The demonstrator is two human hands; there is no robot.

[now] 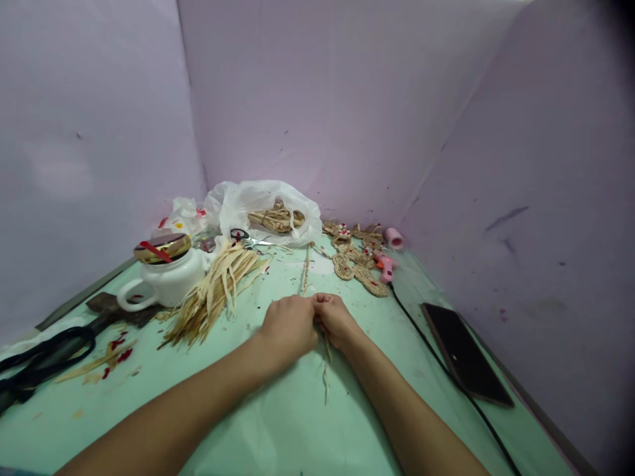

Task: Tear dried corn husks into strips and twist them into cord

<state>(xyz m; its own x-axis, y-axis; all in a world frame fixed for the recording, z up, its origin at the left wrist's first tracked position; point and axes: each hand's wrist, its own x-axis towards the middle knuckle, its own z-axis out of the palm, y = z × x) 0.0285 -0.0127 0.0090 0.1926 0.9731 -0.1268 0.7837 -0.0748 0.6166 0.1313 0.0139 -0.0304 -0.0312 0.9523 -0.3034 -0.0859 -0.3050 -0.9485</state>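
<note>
My left hand (pixel 290 325) and my right hand (pixel 335 318) meet over the middle of the green table, both closed on a thin braid of dried straw (pixel 306 270). The braid runs away from me toward the back of the table. Loose straw ends hang below my fingers toward me. My left fingers curl under and are partly hidden; the right thumb and forefinger pinch the straw. Left of my hands lies a bundle of dried straw strips (pixel 213 291), leaning by a white teapot-like pot (pixel 171 281).
At the back, a white plastic bag (pixel 307 221) holds more straw, with scissors (pixel 251 239) before it. Coiled straw pieces (pixel 367 277), a pink glue gun (pixel 385 266) with a black cord and a dark phone (pixel 466 354) lie right. A hammer-like tool (pixel 106 317) lies left.
</note>
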